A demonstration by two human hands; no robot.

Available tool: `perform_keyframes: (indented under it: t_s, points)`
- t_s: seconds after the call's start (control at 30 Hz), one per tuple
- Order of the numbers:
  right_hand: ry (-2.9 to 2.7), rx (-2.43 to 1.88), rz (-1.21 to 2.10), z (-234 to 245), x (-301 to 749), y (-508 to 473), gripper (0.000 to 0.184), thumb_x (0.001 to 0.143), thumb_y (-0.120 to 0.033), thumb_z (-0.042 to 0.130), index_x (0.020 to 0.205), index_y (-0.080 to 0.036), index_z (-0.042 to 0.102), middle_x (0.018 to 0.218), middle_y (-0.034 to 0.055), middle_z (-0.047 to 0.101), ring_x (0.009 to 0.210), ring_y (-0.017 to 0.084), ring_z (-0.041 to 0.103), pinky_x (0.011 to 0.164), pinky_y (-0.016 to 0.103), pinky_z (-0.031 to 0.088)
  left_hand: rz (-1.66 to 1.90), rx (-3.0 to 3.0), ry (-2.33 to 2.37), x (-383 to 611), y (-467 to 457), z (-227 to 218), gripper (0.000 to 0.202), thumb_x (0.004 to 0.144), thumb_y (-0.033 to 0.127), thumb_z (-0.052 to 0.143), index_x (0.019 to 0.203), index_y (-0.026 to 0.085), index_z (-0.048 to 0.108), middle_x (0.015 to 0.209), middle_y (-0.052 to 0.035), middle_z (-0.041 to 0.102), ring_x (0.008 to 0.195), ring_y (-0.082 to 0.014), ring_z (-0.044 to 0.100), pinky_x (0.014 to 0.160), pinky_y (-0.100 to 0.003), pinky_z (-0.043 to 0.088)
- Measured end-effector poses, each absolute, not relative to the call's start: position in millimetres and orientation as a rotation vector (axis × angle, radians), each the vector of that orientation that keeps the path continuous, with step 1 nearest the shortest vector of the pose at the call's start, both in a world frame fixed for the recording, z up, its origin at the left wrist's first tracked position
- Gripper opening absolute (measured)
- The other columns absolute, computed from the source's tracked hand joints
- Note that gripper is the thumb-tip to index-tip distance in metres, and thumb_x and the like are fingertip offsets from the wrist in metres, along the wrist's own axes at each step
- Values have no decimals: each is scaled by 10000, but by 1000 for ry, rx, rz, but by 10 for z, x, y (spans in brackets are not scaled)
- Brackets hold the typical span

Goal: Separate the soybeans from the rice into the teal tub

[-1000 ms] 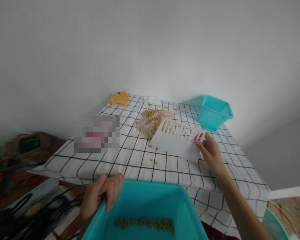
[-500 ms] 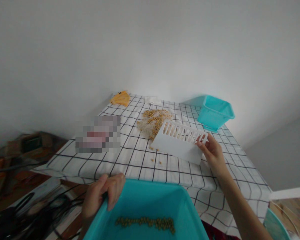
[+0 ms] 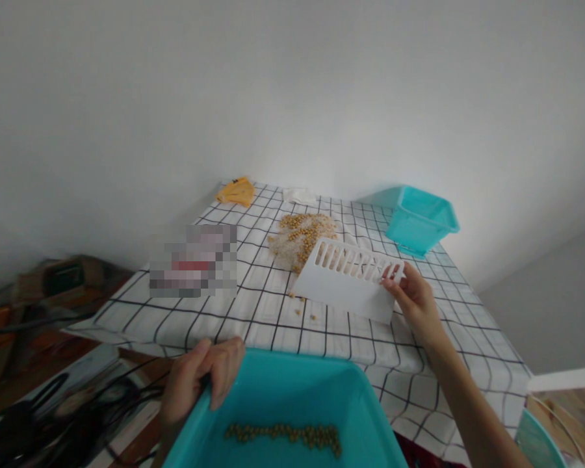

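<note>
My left hand (image 3: 202, 382) grips the far left rim of a teal tub (image 3: 292, 403) held at the near edge of the table. A row of yellow beans (image 3: 285, 434) lies on the tub's bottom. My right hand (image 3: 414, 298) pinches the right end of a white slotted plastic panel (image 3: 346, 281), which stands tilted on the checked tablecloth (image 3: 253, 305). Just beyond the panel's left end lies a pile of yellow beans mixed with white grains (image 3: 302, 235). A few loose beans are scattered on the cloth under the panel.
A second, smaller teal basket (image 3: 419, 220) stands at the far right of the table. An orange cloth (image 3: 234, 192) and a white scrap (image 3: 298, 194) lie at the far edge by the wall. Dark cables (image 3: 53, 416) and clutter cover the floor at left.
The white panel has shifted slightly with my right hand, tilting a little lower; my left hand and the tub stay put.
</note>
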State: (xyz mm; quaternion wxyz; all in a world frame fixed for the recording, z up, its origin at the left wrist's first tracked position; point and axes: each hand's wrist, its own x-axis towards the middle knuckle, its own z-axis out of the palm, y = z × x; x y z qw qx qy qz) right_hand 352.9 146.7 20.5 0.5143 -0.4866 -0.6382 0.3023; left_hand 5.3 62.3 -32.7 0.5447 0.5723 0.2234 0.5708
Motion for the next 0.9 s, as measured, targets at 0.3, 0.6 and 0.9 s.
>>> perform_keyframes:
  t_s: [0.3, 0.6, 0.9]
  points:
    - [-1579, -1132, 775, 223, 3508, 1466, 260, 878, -495, 709, 999, -266, 676, 762, 24, 656, 708, 214, 624, 647, 329, 532, 1340, 1345, 548, 41, 640, -308, 688, 1085, 374, 224, 492, 203, 527, 419, -13, 492, 475, -157, 431, 614, -331, 398]
    - [-1596, -1027, 952, 307, 3430, 1447, 234, 831, -474, 760, 909, -258, 713, 859, 32, 693, 765, 193, 641, 655, 287, 539, 1319, 1375, 528, 13, 651, -305, 698, 1082, 404, 236, 492, 211, 554, 427, -17, 501, 472, -165, 448, 609, -341, 399]
    - [-1406, -1047, 1098, 301, 3502, 1414, 285, 816, -447, 768, 1038, -272, 735, 985, 46, 781, 827, 234, 717, 696, 322, 577, 1365, 1265, 575, 85, 583, -261, 700, 1081, 414, 262, 480, 211, 558, 427, -12, 496, 480, -164, 417, 624, -347, 374]
